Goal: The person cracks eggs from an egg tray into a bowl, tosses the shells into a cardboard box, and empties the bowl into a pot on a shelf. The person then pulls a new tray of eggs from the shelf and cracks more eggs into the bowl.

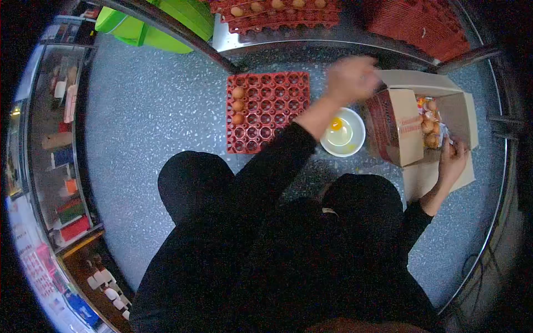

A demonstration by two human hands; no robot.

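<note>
Bowl [362, 133]: plain white; the egg yolk [336, 124] inside it is deep orange-yellow. Left of the bowl, the egg tray [267, 112] is brick red, patterned by a regular grid of round cups; the tray eggs [237, 105] are uniform light brown. Right of the bowl, the carton [410, 145] is tan with red printing; the carton eggs [428, 125] are brown, with a red-and-orange patch beside them. Around the bowl, the floor [144, 100] is blue-grey, densely speckled with white. Beyond the bowl and to the left, the plastic object [172, 25] is lime green; on its near side, the clothing [266, 238] is solid black.
</note>
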